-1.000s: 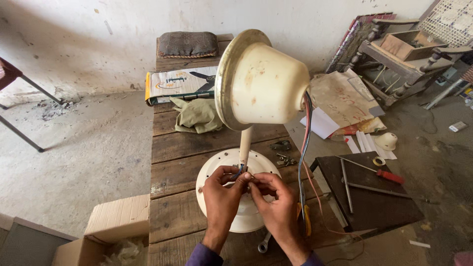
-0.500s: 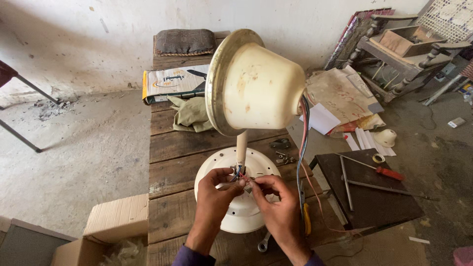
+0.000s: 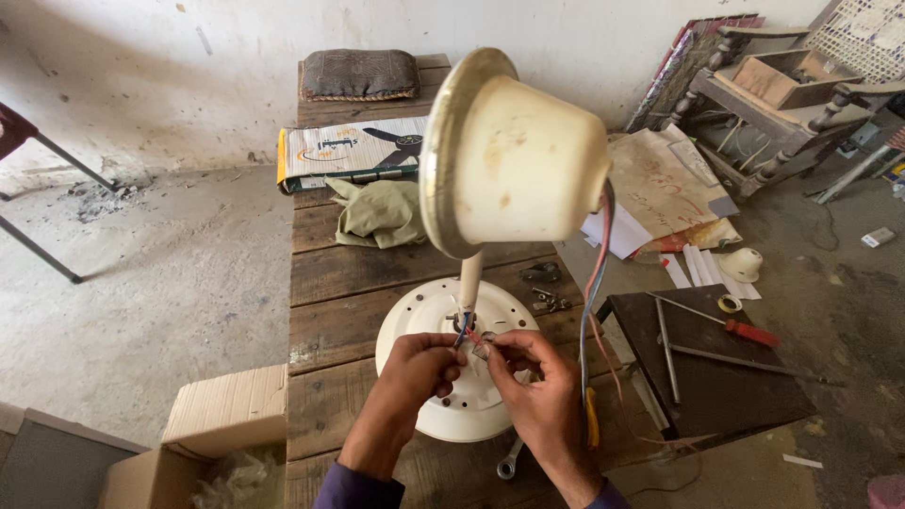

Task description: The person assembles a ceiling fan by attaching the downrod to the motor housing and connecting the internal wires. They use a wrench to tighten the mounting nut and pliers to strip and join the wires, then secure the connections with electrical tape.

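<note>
Both hands, left hand (image 3: 412,369) and right hand (image 3: 535,386), pinch coloured wires (image 3: 468,332) over the cream fan body (image 3: 457,368), far from the flat printed box (image 3: 351,151).

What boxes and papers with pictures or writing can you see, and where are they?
Flat carton: far end of the wooden bench, long, white and yellow, with a dark fan picture.
Brown paper sheet: right of the bench, on the floor, creased, with red scribbles.
Plain cardboard box: lower left, open, tan.
</note>
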